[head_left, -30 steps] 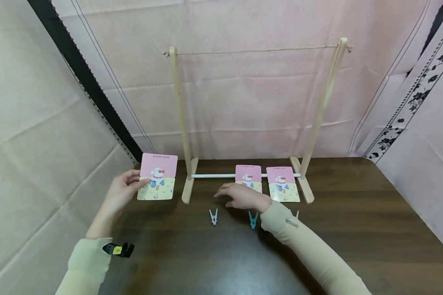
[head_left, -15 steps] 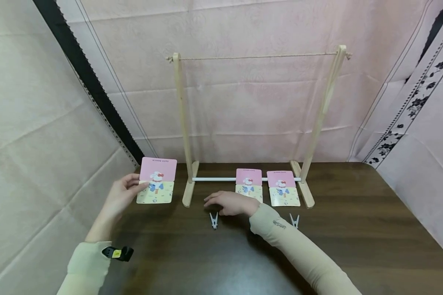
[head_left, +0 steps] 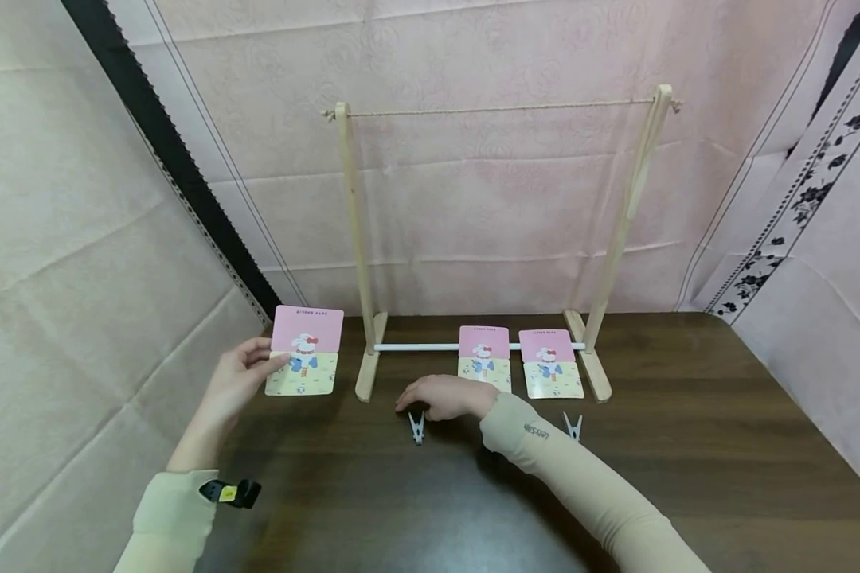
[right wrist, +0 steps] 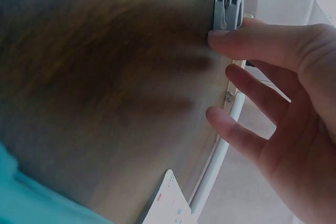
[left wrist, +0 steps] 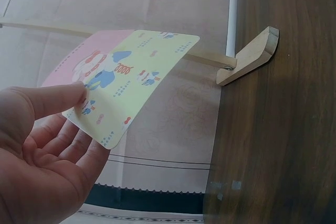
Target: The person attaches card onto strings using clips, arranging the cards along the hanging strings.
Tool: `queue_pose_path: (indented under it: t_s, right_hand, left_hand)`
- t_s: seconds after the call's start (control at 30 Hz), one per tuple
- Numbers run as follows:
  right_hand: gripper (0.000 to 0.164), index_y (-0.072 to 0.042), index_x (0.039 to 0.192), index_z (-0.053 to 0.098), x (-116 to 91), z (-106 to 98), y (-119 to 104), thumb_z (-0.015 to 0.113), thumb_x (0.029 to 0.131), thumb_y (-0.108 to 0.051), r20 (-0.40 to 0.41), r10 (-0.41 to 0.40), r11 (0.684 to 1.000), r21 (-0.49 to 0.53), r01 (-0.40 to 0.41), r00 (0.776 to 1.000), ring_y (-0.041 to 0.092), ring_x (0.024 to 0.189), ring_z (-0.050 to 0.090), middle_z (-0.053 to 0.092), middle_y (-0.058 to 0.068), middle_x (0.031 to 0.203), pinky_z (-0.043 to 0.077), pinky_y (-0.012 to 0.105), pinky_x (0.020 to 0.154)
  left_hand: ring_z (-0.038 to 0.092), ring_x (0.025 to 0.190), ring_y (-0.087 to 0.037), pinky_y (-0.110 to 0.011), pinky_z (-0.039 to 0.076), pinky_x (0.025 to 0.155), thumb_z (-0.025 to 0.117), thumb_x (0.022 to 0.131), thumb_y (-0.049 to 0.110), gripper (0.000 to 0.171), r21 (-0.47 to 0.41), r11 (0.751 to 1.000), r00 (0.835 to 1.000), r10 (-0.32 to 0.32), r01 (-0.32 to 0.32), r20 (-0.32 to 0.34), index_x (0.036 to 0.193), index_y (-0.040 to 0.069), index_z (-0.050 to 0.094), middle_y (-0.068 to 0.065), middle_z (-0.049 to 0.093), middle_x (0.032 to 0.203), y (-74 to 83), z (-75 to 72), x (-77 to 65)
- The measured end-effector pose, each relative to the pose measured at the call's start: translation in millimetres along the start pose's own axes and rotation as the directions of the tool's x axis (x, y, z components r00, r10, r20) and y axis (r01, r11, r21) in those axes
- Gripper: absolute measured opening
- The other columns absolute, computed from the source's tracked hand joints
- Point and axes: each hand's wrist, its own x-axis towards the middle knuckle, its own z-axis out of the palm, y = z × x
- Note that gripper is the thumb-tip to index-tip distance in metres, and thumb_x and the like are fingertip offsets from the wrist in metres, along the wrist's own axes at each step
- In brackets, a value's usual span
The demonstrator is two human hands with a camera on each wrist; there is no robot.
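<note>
A pink-and-yellow card (head_left: pixel 304 352) with a cartoon figure is pinched by its left edge in my left hand (head_left: pixel 240 378), raised left of the wooden stand. The left wrist view shows the thumb across the face of this card (left wrist: pixel 123 77) and fingers behind it. My right hand (head_left: pixel 447 396) is low over the table and pinches the end of a pale grey clothespin (head_left: pixel 417 430) between thumb and index finger. In the right wrist view, the thumb tip meets that clothespin (right wrist: pixel 228 1), while the other fingers of the right hand (right wrist: pixel 278 108) are spread.
Two similar cards, a middle one (head_left: pixel 483 350) and a right one (head_left: pixel 548 362), lean on the white bar (head_left: pixel 416 347) of the wooden stand (head_left: pixel 361 239). A string (head_left: pixel 502 108) spans its posts. Another pale clothespin (head_left: pixel 572 427) lies beside the right sleeve (head_left: pixel 573 469).
My right hand has moved left and slightly down to the pale grey clothespin. The right forearm now covers the blue clothespin seen earlier. The left hand still holds its card in place.
</note>
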Motion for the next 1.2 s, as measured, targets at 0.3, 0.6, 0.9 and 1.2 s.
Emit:
queue_pose_path:
  t_s: [0.3, 0.6, 0.9, 1.2]
  right_hand:
    - [0.043, -0.016, 0.135, 0.065, -3.9, -2.8, -0.7, 0.064, 0.095, 0.000, 0.006, 0.023, 0.999, 0.033, -0.023, 1.000, 0.012, 0.130, 0.053, 0.061, -0.003, 0.138, 0.040, 0.027, 0.108]
    - [0.039, -0.014, 0.132, 0.067, -8.7, -3.8, 0.2, 0.067, 0.095, -0.002, -0.024, 0.016, 0.999, 0.041, -0.015, 1.000, 0.014, 0.126, 0.057, 0.064, -0.002, 0.134, 0.043, 0.027, 0.105]
    - [0.039, -0.014, 0.133, 0.067, -11.3, -2.7, 2.2, 0.071, 0.094, -0.008, -0.007, 0.037, 0.997, 0.075, -0.037, 0.999, 0.013, 0.127, 0.056, 0.064, -0.002, 0.135, 0.043, 0.028, 0.105]
    - [0.037, -0.015, 0.130, 0.068, -14.1, -0.4, 0.3, 0.074, 0.094, -0.012, -0.015, 0.047, 0.997, 0.068, -0.046, 0.999, 0.012, 0.126, 0.055, 0.064, -0.002, 0.134, 0.044, 0.027, 0.104]
  left_hand:
    - [0.063, 0.086, -0.007, -0.023, 0.052, 0.070, 0.064, 0.101, 0.023, 0.044, -0.001, 1.000, 1.000, 0.003, -0.003, -0.003, 0.133, -0.006, 0.054, -0.022, 0.065, 0.118, 2.6, 1.2, -2.1]
    - [0.064, 0.087, -0.010, -0.021, 0.052, 0.072, 0.065, 0.101, 0.026, 0.045, -0.001, 1.000, 1.000, 0.005, -0.005, 0.007, 0.131, -0.006, 0.055, -0.023, 0.065, 0.117, 7.0, 1.4, -2.7]
    - [0.063, 0.086, -0.008, -0.022, 0.052, 0.072, 0.064, 0.101, 0.025, 0.045, 0.001, 1.000, 1.000, 0.013, -0.013, 0.008, 0.132, -0.006, 0.054, -0.023, 0.065, 0.118, 8.8, 1.2, -2.3]
    - [0.063, 0.085, -0.006, -0.022, 0.052, 0.071, 0.065, 0.100, 0.023, 0.045, -0.005, 1.000, 1.000, 0.030, -0.030, 0.008, 0.131, -0.008, 0.055, -0.021, 0.066, 0.114, 8.7, 0.5, -3.5]
